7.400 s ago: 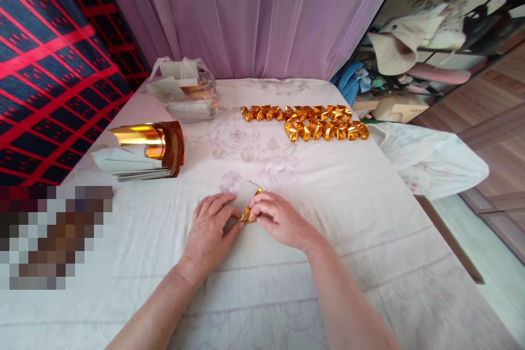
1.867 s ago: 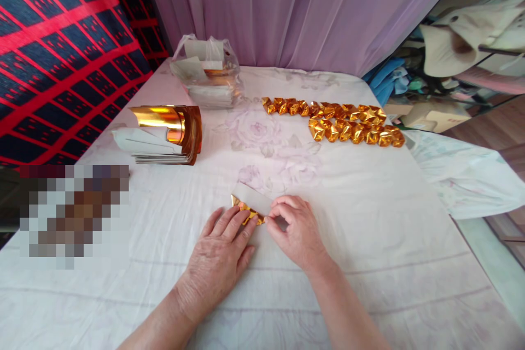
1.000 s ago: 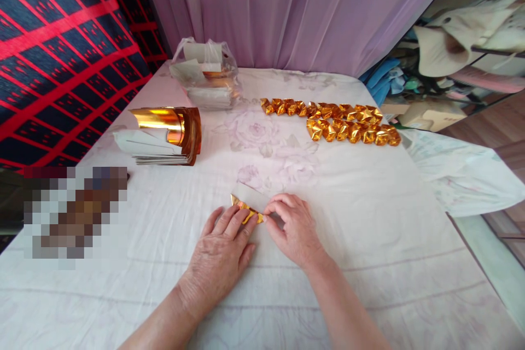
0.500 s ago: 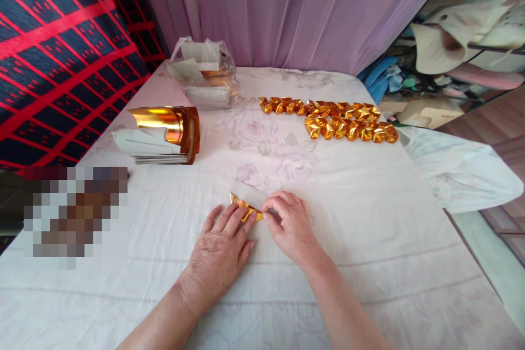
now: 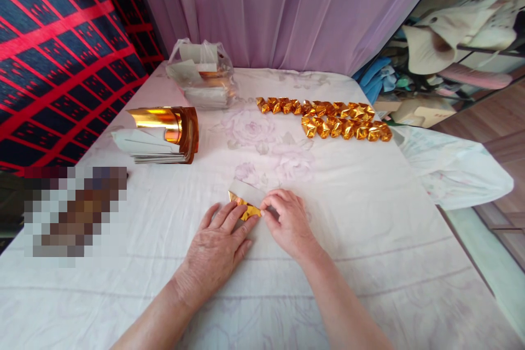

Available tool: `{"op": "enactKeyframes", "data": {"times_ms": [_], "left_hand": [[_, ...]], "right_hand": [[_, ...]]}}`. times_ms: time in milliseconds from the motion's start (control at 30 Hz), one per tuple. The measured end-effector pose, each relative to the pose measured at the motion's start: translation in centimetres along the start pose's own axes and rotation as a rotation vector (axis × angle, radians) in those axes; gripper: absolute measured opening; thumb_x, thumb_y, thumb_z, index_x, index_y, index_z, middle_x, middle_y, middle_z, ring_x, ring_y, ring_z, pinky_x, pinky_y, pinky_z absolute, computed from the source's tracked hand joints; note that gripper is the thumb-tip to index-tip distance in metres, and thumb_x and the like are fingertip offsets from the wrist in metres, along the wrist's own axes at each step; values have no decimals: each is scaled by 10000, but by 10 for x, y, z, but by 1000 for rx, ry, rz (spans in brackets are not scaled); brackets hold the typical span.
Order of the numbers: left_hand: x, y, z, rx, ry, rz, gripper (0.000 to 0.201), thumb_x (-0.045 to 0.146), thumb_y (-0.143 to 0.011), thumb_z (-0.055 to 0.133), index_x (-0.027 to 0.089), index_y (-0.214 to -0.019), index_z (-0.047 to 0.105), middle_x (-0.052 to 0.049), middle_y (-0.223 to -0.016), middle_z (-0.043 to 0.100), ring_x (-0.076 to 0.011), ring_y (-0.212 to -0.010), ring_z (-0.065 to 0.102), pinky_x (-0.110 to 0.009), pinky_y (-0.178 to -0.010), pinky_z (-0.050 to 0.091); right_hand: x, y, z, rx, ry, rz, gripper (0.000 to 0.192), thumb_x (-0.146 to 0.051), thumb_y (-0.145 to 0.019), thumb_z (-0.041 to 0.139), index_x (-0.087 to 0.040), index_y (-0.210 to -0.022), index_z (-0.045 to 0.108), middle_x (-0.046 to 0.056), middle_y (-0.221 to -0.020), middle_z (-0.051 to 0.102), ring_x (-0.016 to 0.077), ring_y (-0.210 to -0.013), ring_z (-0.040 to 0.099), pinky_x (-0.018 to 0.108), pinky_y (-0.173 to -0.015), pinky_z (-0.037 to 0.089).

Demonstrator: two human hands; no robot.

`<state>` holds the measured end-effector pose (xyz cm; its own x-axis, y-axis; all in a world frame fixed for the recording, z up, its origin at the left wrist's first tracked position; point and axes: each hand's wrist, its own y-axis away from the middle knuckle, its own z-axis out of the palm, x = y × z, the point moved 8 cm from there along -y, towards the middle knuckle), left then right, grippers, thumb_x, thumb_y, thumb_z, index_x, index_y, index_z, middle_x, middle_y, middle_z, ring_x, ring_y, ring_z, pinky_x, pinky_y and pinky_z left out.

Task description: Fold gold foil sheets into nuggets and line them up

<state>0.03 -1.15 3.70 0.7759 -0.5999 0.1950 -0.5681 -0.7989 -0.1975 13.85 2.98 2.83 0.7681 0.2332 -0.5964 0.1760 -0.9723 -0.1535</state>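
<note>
A partly folded gold foil paper (image 5: 245, 205), white on its back, lies on the white floral cloth (image 5: 369, 219) near the front middle. My left hand (image 5: 217, 243) presses flat on its left part with fingers spread. My right hand (image 5: 287, 221) pinches its right end between thumb and fingertips. Much of the paper is hidden under both hands.
Two rows of several finished gold folded pieces (image 5: 328, 117) lie at the back right. A curled stack of gold sheets (image 5: 162, 134) sits at the left, a plastic bag of paper (image 5: 203, 74) behind it. The table's right edge drops off to a cluttered shelf (image 5: 447, 54).
Both hands stay on the gold paper, shifting only slightly between the earlier frames and now. Earlier still, it was held up more between the fingertips.
</note>
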Motion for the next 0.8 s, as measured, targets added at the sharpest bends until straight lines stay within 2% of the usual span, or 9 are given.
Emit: {"op": "enactKeyframes", "data": {"times_ms": [300, 600, 733, 800], "left_hand": [[-11, 6, 5, -54, 12, 121, 400, 361, -1010, 431, 292, -1396, 507, -7, -1459, 530, -212, -1372, 442, -437, -1137, 337], [-18, 8, 4, -80, 74, 137, 346, 333, -1011, 438, 282, -1319, 585, 7, -1425, 565, -191, -1354, 472, -409, -1138, 358], [-17, 8, 3, -64, 81, 127, 350, 323, -1007, 443, 278, -1325, 582, -4, -1411, 579, -203, -1349, 477, -422, -1138, 359], [-16, 7, 3, -52, 67, 124, 366, 325, -1009, 437, 270, -1347, 564, -14, -1412, 577, -210, -1346, 480, -430, -1137, 360]], "right_hand": [[0, 0, 0, -15, -14, -4, 181, -88, -797, 653, -261, -837, 688, -7, -955, 660, 189, -953, 577, 338, -835, 332], [-3, 1, -1, 6, -3, -52, 248, -73, -800, 644, -301, -825, 738, -5, -913, 652, 186, -916, 574, 343, -806, 324], [-7, 1, -1, -8, 25, -42, 212, -82, -790, 638, -275, -823, 717, 3, -915, 644, 188, -903, 571, 348, -811, 325], [-10, 1, 0, -5, 44, -22, 129, -133, -794, 663, -256, -820, 696, 10, -922, 636, 193, -903, 571, 355, -825, 327]]}}
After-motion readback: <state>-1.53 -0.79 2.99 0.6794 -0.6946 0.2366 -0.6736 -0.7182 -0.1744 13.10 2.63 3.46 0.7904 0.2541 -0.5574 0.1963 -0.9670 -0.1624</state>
